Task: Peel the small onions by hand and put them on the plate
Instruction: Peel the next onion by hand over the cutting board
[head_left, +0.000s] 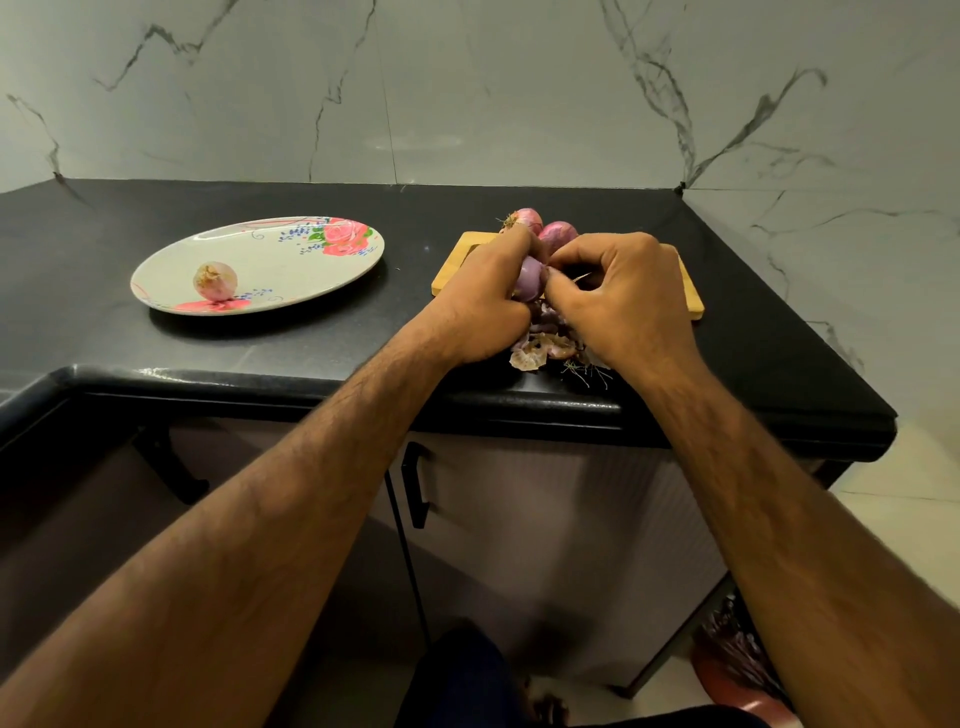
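While gripping the half-bared onion (531, 278) in the left hand (480, 296) and pinching its skin with the right hand (618, 291), risking a slip: slick flesh squirting free, rolling off the counter's (363, 338) near edge (peels (540, 348) heaping there). Holding it between both hands over the cutting board's (451, 273) near edge, well apart from the plate (291, 265) at the counter's left, carrying one peeled onion (215, 281).

There are four small onions (530, 278), one plate (291, 270), one wooden board (448, 275), one heap of loose peels (537, 349) and two hands, the left (480, 304) and the right (623, 293).
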